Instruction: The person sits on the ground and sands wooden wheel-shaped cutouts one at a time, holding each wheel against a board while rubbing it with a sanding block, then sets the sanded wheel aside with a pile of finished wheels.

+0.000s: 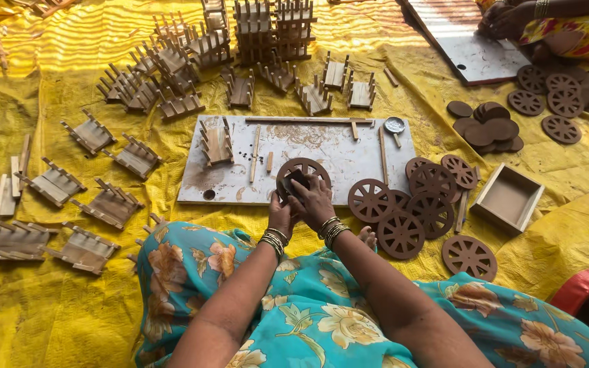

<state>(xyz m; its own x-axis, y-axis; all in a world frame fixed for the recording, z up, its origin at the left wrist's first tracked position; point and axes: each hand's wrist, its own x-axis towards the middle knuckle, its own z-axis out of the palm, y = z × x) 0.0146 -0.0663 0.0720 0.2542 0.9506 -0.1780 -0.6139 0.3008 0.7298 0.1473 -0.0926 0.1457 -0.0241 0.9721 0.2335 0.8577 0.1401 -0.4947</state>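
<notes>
From the head camera, both hands grip a brown spoked wooden wheel (301, 176) at the near edge of a pale flat board (339, 153) on a yellow sheet (49, 313). The left hand (281, 212) pinches its lower left rim; the right hand (313, 201) curls over its middle. More wheels (403, 211) lie just right, small wooden frames (90, 204) to the left.

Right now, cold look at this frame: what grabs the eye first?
The bright yellow sheet under everything, then the dark spoked wooden wheel that the left hand and right hand hold against the pale work board at centre. A cluster of similar spoked wheels lies just right of the board, and small wooden cart frames spread across the left and stack up at the top.
</notes>
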